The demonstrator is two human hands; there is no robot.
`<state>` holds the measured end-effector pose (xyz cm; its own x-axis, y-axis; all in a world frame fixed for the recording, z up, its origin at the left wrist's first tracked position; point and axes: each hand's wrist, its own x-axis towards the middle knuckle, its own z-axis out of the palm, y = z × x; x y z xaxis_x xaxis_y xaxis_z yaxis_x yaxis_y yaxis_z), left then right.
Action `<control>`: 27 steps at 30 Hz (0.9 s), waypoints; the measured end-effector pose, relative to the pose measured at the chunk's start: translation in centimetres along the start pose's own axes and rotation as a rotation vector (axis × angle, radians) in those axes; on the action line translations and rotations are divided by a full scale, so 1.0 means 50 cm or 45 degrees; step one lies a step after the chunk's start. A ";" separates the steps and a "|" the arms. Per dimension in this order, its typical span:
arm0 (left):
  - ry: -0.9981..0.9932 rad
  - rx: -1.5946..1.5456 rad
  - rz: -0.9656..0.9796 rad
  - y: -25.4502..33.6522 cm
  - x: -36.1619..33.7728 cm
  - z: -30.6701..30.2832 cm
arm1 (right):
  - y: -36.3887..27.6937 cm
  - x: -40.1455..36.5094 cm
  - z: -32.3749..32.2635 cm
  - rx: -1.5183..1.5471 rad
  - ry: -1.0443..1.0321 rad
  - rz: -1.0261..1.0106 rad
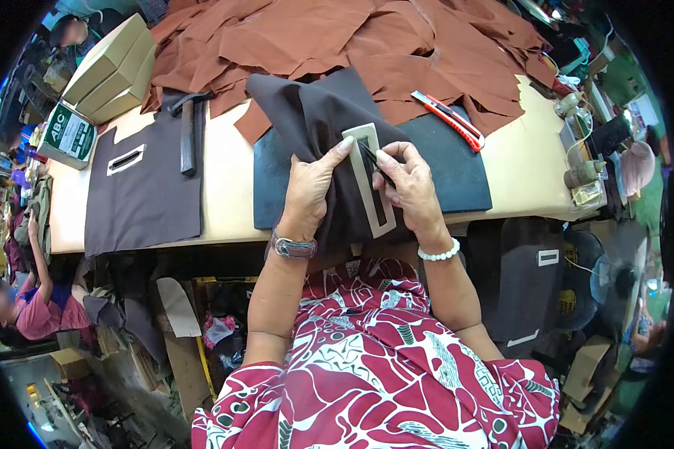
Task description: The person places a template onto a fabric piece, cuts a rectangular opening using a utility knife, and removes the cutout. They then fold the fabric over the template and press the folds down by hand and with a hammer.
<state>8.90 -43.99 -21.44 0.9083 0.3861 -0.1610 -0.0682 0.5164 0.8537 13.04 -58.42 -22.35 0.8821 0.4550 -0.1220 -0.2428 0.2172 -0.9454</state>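
Note:
My left hand [311, 182] is closed on a dark brown leather piece [322, 112], its thumb pressing the upper left edge of a cream rectangular frame [382, 213] around a long slot. My right hand [413, 187] pinches a small dark pointed tool [371, 156] at the slot; it looks like thread snips, but the fingers cover most of it. The leather is lifted and folded over a dark cutting board [457, 183]. A red utility knife [451, 122] lies at the board's upper right.
At the left, another dark leather panel [146, 198] with a framed slot lies under a hammer [188, 138]. Reddish-brown leather sheets [292, 37] cover the table's far side. Cardboard boxes [116, 67] and a green ABC box [67, 135] stand far left. A person [41, 307] sits beyond.

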 end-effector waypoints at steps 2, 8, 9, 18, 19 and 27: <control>0.015 0.024 0.011 0.005 -0.004 0.000 | 0.003 0.001 0.001 0.048 -0.021 0.002; -0.034 0.067 0.156 0.002 -0.008 -0.005 | 0.005 0.004 0.000 0.110 -0.051 0.037; -0.035 0.067 0.162 0.001 -0.009 -0.006 | 0.006 0.004 0.001 0.106 -0.044 0.043; 0.038 0.068 0.193 -0.012 -0.009 -0.005 | 0.031 0.002 0.015 -0.094 0.046 -0.147; 0.066 0.029 0.216 -0.016 -0.009 -0.003 | 0.035 -0.003 0.017 -0.141 0.070 -0.203; 0.300 -0.046 0.469 -0.046 -0.028 0.041 | 0.040 -0.067 0.058 0.246 0.113 0.013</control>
<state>8.63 -47.25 -22.16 0.7021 0.7110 0.0386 -0.3878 0.3363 0.8582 8.44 -56.98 -22.95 0.9093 0.3818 -0.1656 -0.3173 0.3786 -0.8695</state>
